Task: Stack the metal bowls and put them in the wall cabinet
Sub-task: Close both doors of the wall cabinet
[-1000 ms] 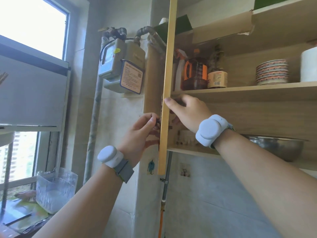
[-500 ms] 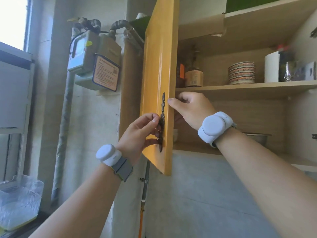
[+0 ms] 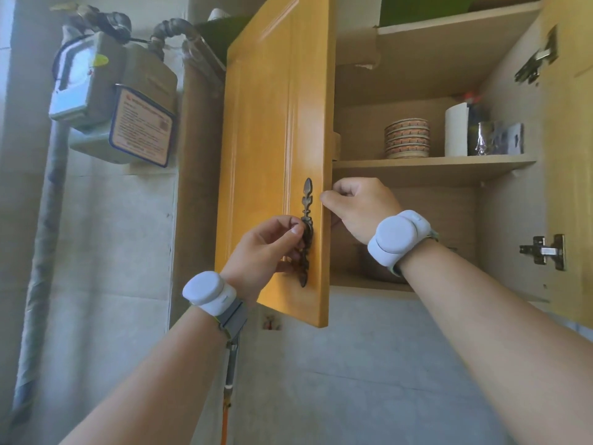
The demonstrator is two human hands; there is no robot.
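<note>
The wall cabinet's yellow left door (image 3: 272, 155) stands partly swung across the opening. My left hand (image 3: 266, 248) pinches its dark ornate metal handle (image 3: 307, 232). My right hand (image 3: 359, 207) grips the door's free edge, thumb on the front face and fingers curled behind it. On the lower shelf (image 3: 349, 281) a metal bowl (image 3: 372, 268) shows only as a dim sliver behind my right wrist. The right door (image 3: 568, 155) hangs open at the frame's right edge.
The middle shelf (image 3: 433, 163) carries a stack of patterned bowls (image 3: 407, 138), a white roll (image 3: 455, 130) and foil-wrapped items (image 3: 494, 138). A gas meter (image 3: 112, 101) with pipes hangs on the tiled wall left of the cabinet. An orange hose (image 3: 224, 425) runs down below.
The left door has swung from edge-on to showing its front face, covering the bottles and most of the metal bowl. Both hands stayed on the door. The view shifted right.
</note>
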